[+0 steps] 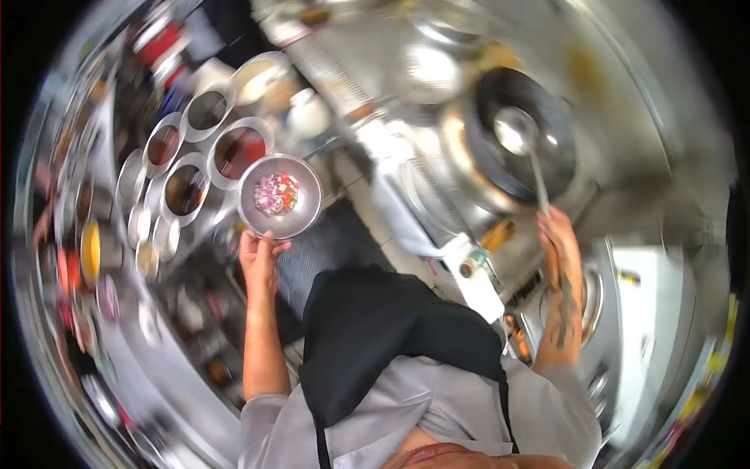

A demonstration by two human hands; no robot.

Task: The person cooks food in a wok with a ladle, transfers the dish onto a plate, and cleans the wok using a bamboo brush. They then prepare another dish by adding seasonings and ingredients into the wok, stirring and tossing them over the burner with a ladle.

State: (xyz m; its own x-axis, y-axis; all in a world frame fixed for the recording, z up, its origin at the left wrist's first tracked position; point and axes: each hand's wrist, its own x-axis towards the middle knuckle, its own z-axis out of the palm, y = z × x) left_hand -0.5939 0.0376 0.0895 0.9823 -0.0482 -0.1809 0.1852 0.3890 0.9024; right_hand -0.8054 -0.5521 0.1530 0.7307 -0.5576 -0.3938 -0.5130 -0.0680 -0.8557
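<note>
My left hand (264, 254) grips the near rim of a metal bowl (308, 205), thumb on top. Chopped purple onion and red bits (276, 194) lie in the bottom of that bowl. On the other side, my right hand (556, 230) is wrapped round the handle of a long ladle (539, 178). The ladle's shiny round head is over the inside of a dark wok (488, 148), which sits on the stove. Blur hides whether the ladle touches the wok or holds anything.
Several containers of dark and red liquid (186, 190) stand beside the metal bowl at left. A white jar (308, 114) is behind them. Metal pans (431, 72) sit beyond the wok on the steel stove top (547, 39). A black mat (332, 238) covers the floor between the counters.
</note>
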